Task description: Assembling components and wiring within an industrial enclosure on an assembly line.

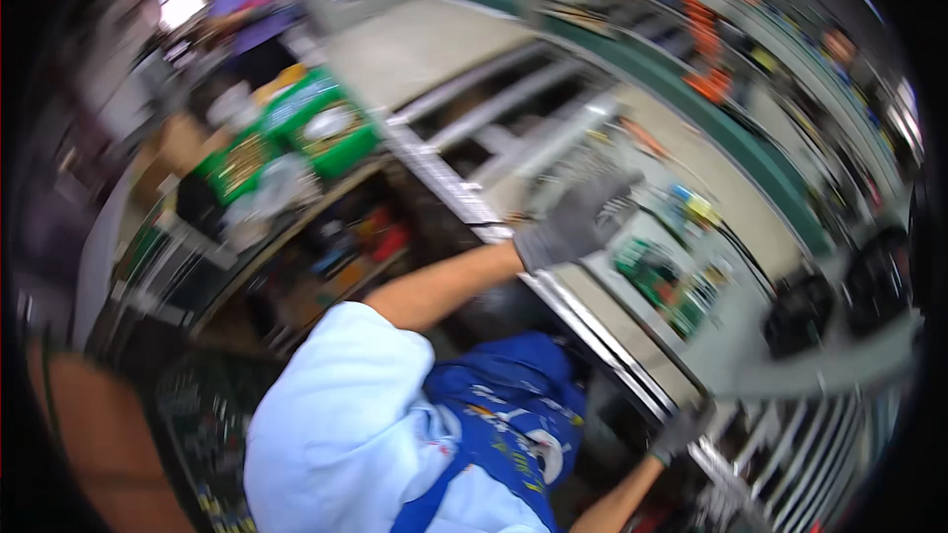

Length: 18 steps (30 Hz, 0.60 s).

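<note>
My left hand (578, 225), in a grey glove, reaches over the near edge of a pale grey panel (617, 281) on the metal-railed line. Its fingers lie on or just above the panel's loose wiring and small parts, too smeared to show a grip. To its right, a green circuit board (647, 271) and a yellow-and-blue component (696, 207) sit on the panel. Farther back lies an orange-handled tool (647, 138). My right hand (681, 431), also gloved in grey, is at the panel's near right corner by the rail; blur hides its fingers.
Metal rails (622, 375) run along the bench front, with rollers (800, 459) at right. Green bins (326, 128) of small parts stand on a left-hand cart. A shelf with orange cables (706, 39) borders the far side. Another person (257, 5) stands at far left.
</note>
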Each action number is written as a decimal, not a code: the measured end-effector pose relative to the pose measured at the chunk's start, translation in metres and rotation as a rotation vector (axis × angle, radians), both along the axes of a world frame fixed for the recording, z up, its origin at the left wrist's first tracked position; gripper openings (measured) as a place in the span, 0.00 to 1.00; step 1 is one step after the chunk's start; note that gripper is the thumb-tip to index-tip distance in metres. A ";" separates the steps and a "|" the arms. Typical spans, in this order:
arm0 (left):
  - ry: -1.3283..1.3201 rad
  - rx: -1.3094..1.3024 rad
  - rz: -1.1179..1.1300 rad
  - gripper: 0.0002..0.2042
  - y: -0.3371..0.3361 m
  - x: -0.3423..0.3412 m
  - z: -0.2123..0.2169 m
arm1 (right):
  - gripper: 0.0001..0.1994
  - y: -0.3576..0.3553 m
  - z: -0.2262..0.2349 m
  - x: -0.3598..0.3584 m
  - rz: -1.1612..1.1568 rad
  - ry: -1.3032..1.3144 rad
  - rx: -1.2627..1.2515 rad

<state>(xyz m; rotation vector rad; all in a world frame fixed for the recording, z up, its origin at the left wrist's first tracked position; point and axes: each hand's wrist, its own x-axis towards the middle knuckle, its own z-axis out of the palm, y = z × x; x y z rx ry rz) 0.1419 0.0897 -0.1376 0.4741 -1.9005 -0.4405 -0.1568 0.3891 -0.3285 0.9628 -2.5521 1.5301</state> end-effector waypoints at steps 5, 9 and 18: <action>-0.001 0.338 0.578 0.17 0.074 0.192 -0.046 | 0.17 -0.006 0.008 -0.022 -0.011 0.174 0.033; 0.007 0.140 1.148 0.14 0.125 0.342 -0.053 | 0.21 -0.012 0.038 -0.005 -0.118 0.364 -0.205; 0.078 -0.418 2.113 0.21 0.237 0.671 0.042 | 0.26 -0.085 0.134 0.105 0.240 0.405 -0.796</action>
